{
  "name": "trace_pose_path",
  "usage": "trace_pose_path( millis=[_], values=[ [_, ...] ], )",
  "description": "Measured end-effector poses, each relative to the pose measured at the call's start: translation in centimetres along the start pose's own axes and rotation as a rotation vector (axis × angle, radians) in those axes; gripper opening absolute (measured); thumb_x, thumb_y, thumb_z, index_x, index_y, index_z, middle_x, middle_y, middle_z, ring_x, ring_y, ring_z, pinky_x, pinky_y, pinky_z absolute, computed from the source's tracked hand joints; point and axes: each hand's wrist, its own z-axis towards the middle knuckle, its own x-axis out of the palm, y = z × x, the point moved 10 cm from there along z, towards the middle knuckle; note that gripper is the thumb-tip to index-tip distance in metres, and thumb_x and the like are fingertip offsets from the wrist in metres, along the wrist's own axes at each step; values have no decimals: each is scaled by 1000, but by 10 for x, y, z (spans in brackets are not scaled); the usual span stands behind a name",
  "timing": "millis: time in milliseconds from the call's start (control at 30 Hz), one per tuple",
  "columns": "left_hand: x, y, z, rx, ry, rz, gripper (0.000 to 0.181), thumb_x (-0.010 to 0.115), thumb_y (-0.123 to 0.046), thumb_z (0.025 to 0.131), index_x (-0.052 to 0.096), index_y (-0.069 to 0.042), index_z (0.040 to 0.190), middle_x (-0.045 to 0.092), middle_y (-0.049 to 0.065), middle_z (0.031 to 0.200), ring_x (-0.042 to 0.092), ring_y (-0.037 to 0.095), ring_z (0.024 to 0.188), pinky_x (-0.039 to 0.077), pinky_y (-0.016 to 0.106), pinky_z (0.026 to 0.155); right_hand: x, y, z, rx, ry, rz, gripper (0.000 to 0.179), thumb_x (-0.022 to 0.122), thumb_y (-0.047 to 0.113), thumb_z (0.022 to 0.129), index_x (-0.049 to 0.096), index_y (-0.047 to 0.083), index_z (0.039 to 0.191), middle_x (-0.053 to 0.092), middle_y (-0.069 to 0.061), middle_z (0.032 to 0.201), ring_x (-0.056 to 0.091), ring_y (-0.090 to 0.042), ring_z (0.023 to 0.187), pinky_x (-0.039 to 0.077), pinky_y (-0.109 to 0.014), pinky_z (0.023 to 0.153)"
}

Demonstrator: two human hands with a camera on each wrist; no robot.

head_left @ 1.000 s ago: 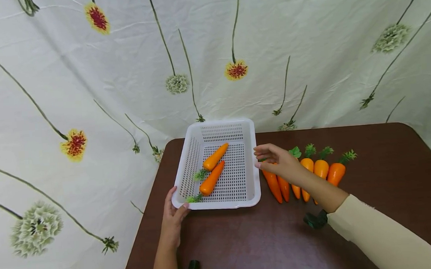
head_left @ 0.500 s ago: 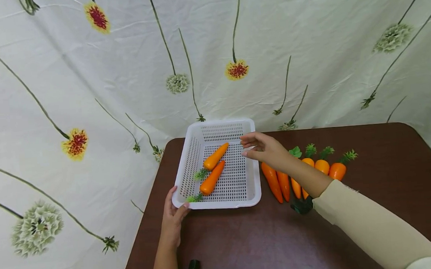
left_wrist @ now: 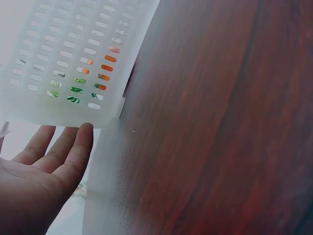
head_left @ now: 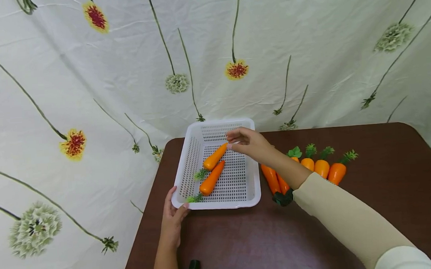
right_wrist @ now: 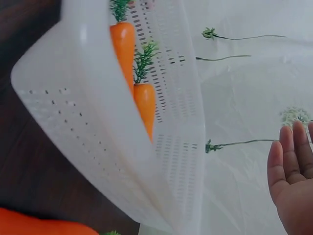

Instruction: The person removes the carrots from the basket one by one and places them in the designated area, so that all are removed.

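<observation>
A white plastic basket (head_left: 237,181) with slotted walls stands on the dark table. Inside it lie two orange carrots, one nearer the back (head_left: 215,157) and one in front (head_left: 212,179), their green tops toward the left. My left hand (head_left: 172,221) holds the basket's front left corner, thumb at the rim and fingers along the outer side; the left wrist view shows those fingers (left_wrist: 73,152) against the wall. Over the basket's right part hovers my right hand (head_left: 251,143), fingers loosely extended with nothing in them, close to the tip of the back carrot.
Right of the basket, several more carrots (head_left: 336,174) lie in a row, partly hidden by my right forearm. A white cloth with printed flowers (head_left: 306,40) hangs behind the brown table (head_left: 383,168).
My right hand has moved left, from beside the basket's right rim to above its inside. The left hand, basket and carrots look unmoved.
</observation>
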Motion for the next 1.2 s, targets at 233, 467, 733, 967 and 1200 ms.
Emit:
trace_pose_path(
  millis=[233,467,733,967,1200],
  values=[
    [-5,1,-1,13,-7,-20,70,61,-12,100,26,-32,157,40,9,158,64,10,114,54,20,93,14,1,21,-48,3,51,38,65,20,99,59,12,135,61,-13,134,58,-31,125,53,-37,102],
    [-9,3,-1,-2,-13,-26,70,60,-12,99,26,-34,156,41,5,157,64,11,114,55,22,93,33,-11,38,-39,26,82,37,63,19,100,59,11,136,61,-16,136,59,-29,123,52,-35,101],
    [-9,0,0,15,2,-31,70,61,-11,99,27,-30,157,41,9,156,64,11,113,55,23,92,48,-18,51,-9,39,70,36,64,20,99,60,11,134,64,-14,132,61,-27,121,52,-37,102],
    [-6,-1,0,8,5,-38,69,60,-9,99,27,-29,157,41,9,156,63,11,113,55,22,92,62,-20,63,-18,121,45,43,69,22,96,59,12,136,62,-14,136,59,-29,123,52,-38,103],
    [-2,2,1,6,17,-57,69,60,-9,99,27,-28,157,42,10,157,63,11,113,54,23,93,75,-27,71,-6,265,-44,44,73,19,93,61,12,135,62,-13,139,54,-34,133,43,-43,114]
  ],
)
